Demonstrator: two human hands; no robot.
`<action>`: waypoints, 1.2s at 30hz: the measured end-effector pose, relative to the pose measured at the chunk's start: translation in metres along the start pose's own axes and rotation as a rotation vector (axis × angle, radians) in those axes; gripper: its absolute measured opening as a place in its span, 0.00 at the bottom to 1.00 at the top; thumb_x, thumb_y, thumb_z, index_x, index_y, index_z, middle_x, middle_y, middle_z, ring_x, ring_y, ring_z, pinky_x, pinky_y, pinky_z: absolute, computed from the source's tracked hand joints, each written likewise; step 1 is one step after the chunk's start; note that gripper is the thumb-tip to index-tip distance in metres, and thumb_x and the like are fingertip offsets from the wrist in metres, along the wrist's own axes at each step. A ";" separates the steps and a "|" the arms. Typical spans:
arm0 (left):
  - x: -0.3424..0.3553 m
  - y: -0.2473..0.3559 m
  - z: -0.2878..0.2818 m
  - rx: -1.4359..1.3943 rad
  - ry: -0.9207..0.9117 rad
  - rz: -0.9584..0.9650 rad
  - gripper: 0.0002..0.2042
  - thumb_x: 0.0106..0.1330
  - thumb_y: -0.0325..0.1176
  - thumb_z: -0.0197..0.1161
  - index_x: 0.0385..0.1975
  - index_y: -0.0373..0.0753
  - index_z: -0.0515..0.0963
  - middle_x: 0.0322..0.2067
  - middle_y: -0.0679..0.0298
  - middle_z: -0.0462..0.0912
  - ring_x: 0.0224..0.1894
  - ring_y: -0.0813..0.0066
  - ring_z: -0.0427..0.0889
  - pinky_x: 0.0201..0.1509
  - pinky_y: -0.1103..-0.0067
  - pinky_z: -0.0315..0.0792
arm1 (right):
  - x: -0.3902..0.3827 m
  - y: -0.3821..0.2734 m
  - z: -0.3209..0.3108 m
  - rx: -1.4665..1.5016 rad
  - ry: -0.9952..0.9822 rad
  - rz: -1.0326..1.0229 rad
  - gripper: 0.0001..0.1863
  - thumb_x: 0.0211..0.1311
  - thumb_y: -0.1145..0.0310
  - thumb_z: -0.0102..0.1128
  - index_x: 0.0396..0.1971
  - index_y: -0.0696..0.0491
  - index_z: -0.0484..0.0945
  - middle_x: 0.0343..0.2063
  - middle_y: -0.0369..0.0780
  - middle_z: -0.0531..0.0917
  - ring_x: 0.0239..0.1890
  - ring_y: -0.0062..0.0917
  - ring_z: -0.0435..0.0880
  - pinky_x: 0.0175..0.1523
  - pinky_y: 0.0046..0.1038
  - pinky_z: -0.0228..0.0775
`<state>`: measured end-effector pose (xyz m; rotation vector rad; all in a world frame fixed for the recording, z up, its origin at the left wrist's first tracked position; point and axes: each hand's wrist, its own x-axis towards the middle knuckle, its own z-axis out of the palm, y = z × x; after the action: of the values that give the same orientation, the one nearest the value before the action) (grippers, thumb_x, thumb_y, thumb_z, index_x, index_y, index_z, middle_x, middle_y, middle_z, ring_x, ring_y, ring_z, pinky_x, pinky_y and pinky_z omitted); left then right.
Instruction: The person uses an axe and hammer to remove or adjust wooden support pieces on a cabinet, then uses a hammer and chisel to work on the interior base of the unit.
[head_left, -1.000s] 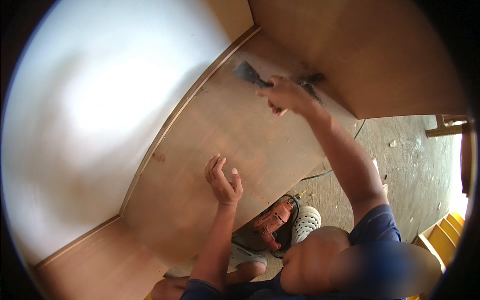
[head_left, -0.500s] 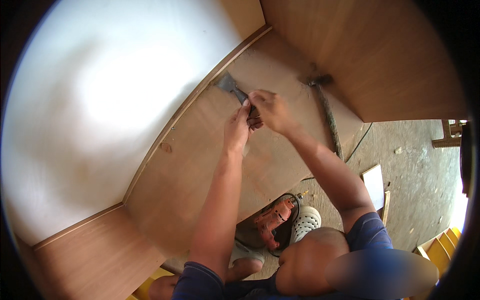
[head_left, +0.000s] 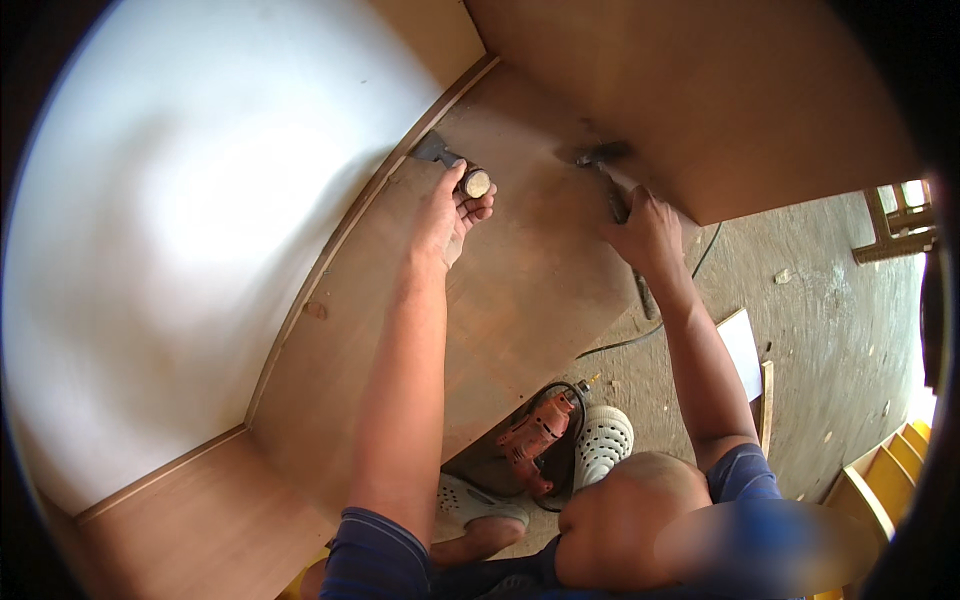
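My left hand [head_left: 445,218] is closed round the handle of a putty knife [head_left: 432,148], whose round butt end points up toward me. The knife's flat metal blade meets the wooden strip [head_left: 365,198] along the foot of the white panel. Farther right, my right hand [head_left: 652,236] grips the middle of a hammer [head_left: 606,154]. The hammer's dark head rests on the brown board near the right wooden wall, and the end of its handle shows below my hand.
Brown wooden walls [head_left: 720,110] and a white panel [head_left: 220,200] enclose the board [head_left: 480,300]. An orange power drill [head_left: 538,435] with a black cord lies by my shoe [head_left: 603,445]. A white offcut [head_left: 738,350], a wood strip [head_left: 766,405] and yellow slats [head_left: 885,485] lie at right.
My right hand has left the putty knife and moved right onto the hammer. The left hand has tilted the knife's handle up, with the blade staying at the strip.
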<state>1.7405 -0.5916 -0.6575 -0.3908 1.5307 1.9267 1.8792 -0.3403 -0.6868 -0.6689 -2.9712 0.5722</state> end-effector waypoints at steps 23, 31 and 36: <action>0.009 0.023 0.009 0.113 0.053 -0.172 0.18 0.73 0.48 0.58 0.45 0.35 0.76 0.40 0.57 0.83 0.40 0.67 0.81 0.49 0.73 0.77 | -0.082 -0.175 0.068 1.950 0.174 0.269 0.21 0.75 0.51 0.52 0.32 0.55 0.70 0.15 0.32 0.72 0.16 0.19 0.71 0.22 0.23 0.64; 0.013 0.023 0.006 0.101 0.050 -0.173 0.17 0.72 0.45 0.61 0.44 0.35 0.76 0.42 0.55 0.81 0.43 0.63 0.82 0.52 0.68 0.79 | -0.074 -0.176 0.086 1.641 0.224 0.198 0.21 0.76 0.53 0.51 0.30 0.58 0.71 0.15 0.37 0.76 0.18 0.23 0.75 0.26 0.28 0.69; 0.017 0.017 0.009 0.109 0.031 -0.173 0.16 0.74 0.43 0.59 0.46 0.33 0.75 0.41 0.55 0.82 0.43 0.62 0.82 0.51 0.69 0.80 | -0.075 -0.176 0.091 1.370 -0.179 0.268 0.20 0.78 0.54 0.46 0.32 0.57 0.69 0.19 0.36 0.76 0.18 0.20 0.74 0.24 0.26 0.68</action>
<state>1.7182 -0.5803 -0.6520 -0.4909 1.5603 1.7040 1.8644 -0.5508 -0.7047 -0.7727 -1.7952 2.3290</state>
